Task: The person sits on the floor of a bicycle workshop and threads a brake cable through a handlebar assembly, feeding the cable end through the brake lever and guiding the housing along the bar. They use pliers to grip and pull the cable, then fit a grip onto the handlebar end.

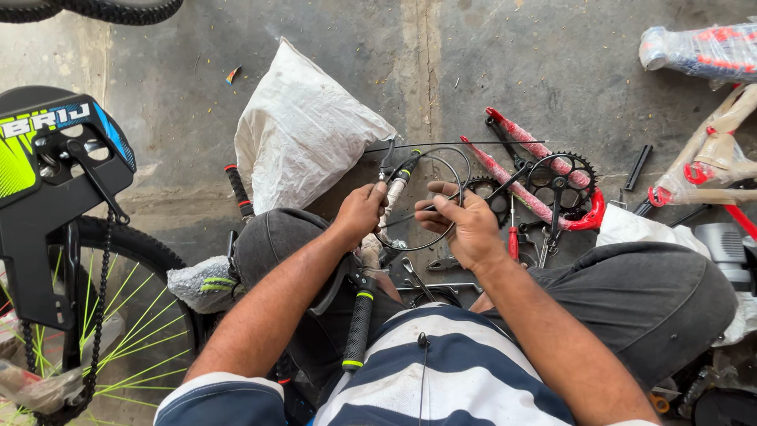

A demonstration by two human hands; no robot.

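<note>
Here, left hand fingers curled shut around the wrapped handlebar end, near the brake lever. Right hand fingers pinched closed on a thin dark brake cable, looped in a circle between both hands and trailing off rightwards. Below, a black grip with green rings resting against the lap. Beyond, on the concrete floor: a white sack, a black chainring, a red screwdriver, red wrapped frame tubes. Far left, a wheel with green spokes and a black chain guard.
</note>
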